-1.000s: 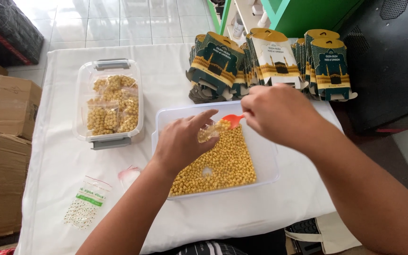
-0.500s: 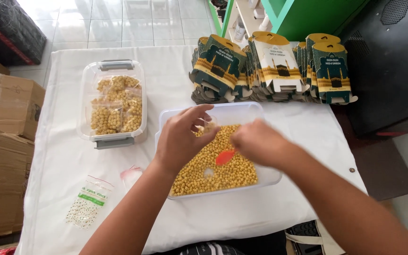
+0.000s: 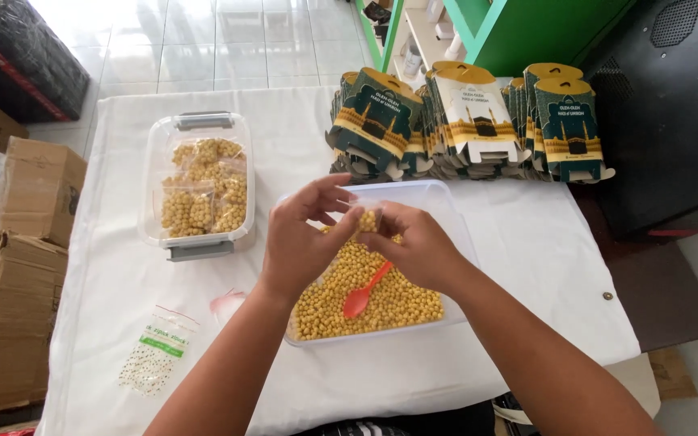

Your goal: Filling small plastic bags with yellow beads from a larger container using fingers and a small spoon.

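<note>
Spoon (image 3: 363, 294) in bead tub (image 3: 446, 211), lidded box (image 3: 196, 184) left, cartons (image 3: 470, 121) behind

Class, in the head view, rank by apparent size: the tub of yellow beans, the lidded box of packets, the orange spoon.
1. Tub, largest.
2. Lidded box, somewhat smaller.
3. Orange spoon, by far smallest, partly hidden under the right hand.

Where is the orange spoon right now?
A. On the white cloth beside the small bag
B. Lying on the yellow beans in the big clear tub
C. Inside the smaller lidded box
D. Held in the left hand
B: the orange spoon lies on the yellow beans in the big clear tub, below both hands, touched by neither.
</note>
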